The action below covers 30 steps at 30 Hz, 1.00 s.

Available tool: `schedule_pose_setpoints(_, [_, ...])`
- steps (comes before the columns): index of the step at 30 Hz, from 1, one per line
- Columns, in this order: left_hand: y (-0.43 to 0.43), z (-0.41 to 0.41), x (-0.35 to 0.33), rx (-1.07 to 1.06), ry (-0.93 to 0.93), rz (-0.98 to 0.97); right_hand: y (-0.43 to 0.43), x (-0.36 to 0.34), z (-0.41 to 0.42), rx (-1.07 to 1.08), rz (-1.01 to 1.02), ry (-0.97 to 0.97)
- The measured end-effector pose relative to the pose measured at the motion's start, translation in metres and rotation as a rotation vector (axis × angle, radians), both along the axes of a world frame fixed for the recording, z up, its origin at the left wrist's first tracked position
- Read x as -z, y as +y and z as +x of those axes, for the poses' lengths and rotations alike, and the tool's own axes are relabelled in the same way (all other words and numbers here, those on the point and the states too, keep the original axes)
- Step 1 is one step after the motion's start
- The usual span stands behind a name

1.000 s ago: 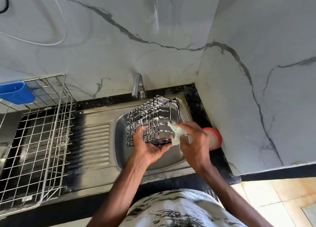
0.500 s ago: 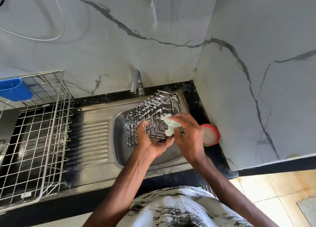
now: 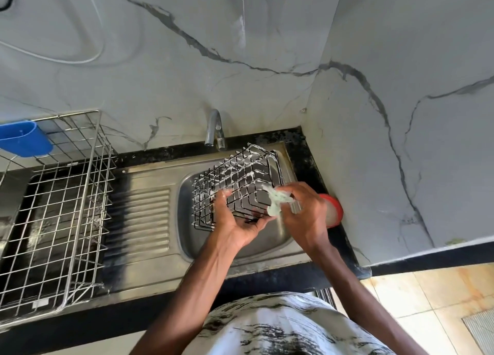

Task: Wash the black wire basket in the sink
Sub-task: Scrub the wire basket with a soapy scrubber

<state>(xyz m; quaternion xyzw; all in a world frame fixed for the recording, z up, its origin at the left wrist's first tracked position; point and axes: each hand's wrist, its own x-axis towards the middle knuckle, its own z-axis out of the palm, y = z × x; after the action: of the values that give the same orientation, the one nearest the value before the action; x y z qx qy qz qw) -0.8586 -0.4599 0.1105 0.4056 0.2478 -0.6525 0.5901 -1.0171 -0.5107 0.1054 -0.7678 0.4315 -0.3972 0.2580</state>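
Observation:
The black wire basket (image 3: pixel 235 183), streaked with white soap foam, is tilted on its side over the steel sink bowl (image 3: pixel 187 221). My left hand (image 3: pixel 238 221) grips its near lower corner from below. My right hand (image 3: pixel 304 215) is closed on a pale green soapy scrub pad (image 3: pixel 276 202) and presses it against the basket's right end. The tap (image 3: pixel 215 130) stands behind the basket with no water visible from it.
A large silver wire dish rack (image 3: pixel 61 207) sits on the drainboard at left, with a blue plastic holder (image 3: pixel 24 138) hung on its back corner. A red-rimmed round container (image 3: pixel 334 210) lies on the black counter right of the sink, against the marble wall.
The basket has been turned a little in my left hand. My right hand with the pad has shifted along its right end, first up and then back down.

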Motion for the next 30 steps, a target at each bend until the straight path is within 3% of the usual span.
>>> schedule_pose_setpoints(3, [0.003,0.008,0.004,0.028,-0.081,0.044,-0.005,0.007,-0.012,-0.016,0.236,0.011])
schedule_pose_setpoints(9, [0.009,0.027,0.005,0.2,-0.37,0.092,-0.01,-0.005,-0.013,-0.139,0.362,-0.03])
schedule_pose_setpoints(15, [0.025,0.035,0.011,0.404,-0.842,0.223,-0.043,-0.024,0.0,-0.157,0.452,-0.291])
schedule_pose_setpoints(18, [0.031,0.04,0.012,0.466,-1.088,0.233,-0.062,-0.027,0.014,-0.164,0.499,-0.28])
schedule_pose_setpoints(23, [0.031,0.034,0.0,0.628,-1.375,0.242,-0.073,-0.026,0.032,-0.228,0.784,-0.301])
schedule_pose_setpoints(30, [0.032,0.038,0.004,0.602,-1.699,0.196,-0.077,-0.021,0.017,-0.2,0.892,-0.502])
